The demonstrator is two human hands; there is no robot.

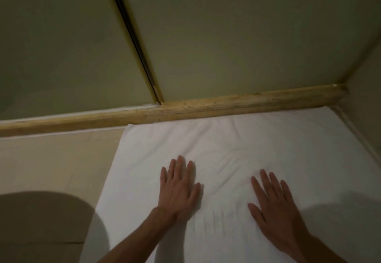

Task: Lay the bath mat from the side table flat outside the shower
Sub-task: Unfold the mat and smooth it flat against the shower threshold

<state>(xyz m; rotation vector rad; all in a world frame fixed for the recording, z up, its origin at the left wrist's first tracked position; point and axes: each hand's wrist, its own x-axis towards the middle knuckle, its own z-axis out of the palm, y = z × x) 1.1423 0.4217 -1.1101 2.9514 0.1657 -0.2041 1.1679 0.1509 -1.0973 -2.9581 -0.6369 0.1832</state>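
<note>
A white bath mat (237, 143) lies spread on the floor, its far edge against the gold-coloured threshold (206, 106) of the shower. Soft creases run across its middle. My left hand (179, 188) presses flat on the mat near its centre, fingers straight and together. My right hand (274, 207) lies flat on the mat to the right of it, fingers spread and pointing away from me. Both palms face down on the cloth.
Frosted sliding shower doors (226, 36) with a dark vertical track (134, 40) rise behind the threshold. Beige floor tiles (51, 159) lie left of the mat. A wall (367, 97) closes the right side. A dark rounded shadow (47, 221) falls at lower left.
</note>
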